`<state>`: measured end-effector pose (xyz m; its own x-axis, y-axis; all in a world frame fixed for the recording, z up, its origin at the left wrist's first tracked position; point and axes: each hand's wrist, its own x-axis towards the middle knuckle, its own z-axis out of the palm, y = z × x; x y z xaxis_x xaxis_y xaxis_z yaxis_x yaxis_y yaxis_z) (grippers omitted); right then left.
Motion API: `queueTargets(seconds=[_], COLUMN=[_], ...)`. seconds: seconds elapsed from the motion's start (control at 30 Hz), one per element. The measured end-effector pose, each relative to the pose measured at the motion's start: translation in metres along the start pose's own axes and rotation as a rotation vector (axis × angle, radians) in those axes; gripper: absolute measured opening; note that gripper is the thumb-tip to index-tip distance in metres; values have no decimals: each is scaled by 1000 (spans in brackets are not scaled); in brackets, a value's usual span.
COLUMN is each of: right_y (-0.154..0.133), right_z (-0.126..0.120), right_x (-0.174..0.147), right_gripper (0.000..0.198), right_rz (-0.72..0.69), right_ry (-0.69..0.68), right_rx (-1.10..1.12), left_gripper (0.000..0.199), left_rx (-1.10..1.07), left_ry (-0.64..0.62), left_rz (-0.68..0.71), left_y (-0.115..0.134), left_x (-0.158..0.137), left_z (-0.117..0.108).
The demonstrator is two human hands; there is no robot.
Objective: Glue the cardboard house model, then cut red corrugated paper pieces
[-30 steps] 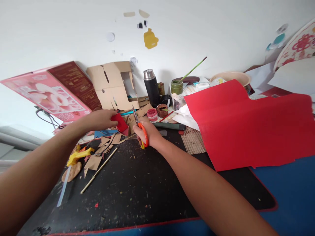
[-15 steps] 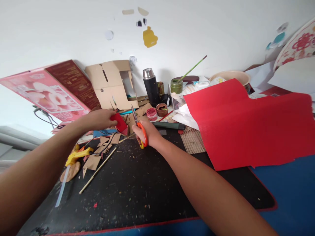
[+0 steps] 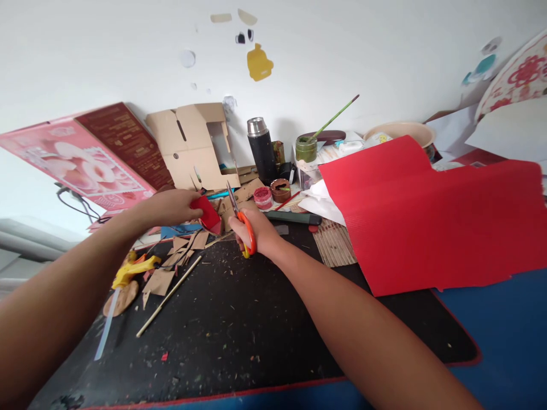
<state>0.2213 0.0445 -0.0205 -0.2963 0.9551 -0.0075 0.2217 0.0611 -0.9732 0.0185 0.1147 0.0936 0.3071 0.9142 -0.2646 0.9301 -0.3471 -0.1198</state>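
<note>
My left hand (image 3: 178, 206) is closed on a small red piece of card (image 3: 207, 214), its fingers pinching the upper left edge. My right hand (image 3: 253, 229) grips orange and yellow scissors (image 3: 248, 233), whose blades point up and away from me. The scissors stand just right of the red piece, apart from it. Both hands are above the far part of the black mat (image 3: 239, 330). A large red corrugated sheet (image 3: 444, 222) lies at the right, touched by neither hand.
A yellow glue gun (image 3: 135, 272), a thin wooden stick (image 3: 168, 296) and cardboard scraps (image 3: 159, 282) lie at left. Behind my hands are a black flask (image 3: 262, 154), a red paint jar (image 3: 262, 197), a brown paint jar (image 3: 281, 190) and a cut cardboard box (image 3: 192, 145).
Almost nothing differs. The whole view has shifted very slightly, while both hands keep their hold on the red piece and the scissors.
</note>
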Motion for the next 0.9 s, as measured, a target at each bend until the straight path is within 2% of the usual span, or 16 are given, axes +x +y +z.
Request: queueTargets(seconds=[0.37,0.9], right_y=[1,1], right_z=[0,0], right_x=[1,1], right_gripper=[33,34], right_rz=[-3,6], right_ry=[-11,-11], right_rx=[-8,6], left_gripper=[8,18], left_rx=[-59,-9], left_ry=[15,9], left_rz=[-16,0], left_y=[1,-4], left_x=[-1,0], left_z=[1,2])
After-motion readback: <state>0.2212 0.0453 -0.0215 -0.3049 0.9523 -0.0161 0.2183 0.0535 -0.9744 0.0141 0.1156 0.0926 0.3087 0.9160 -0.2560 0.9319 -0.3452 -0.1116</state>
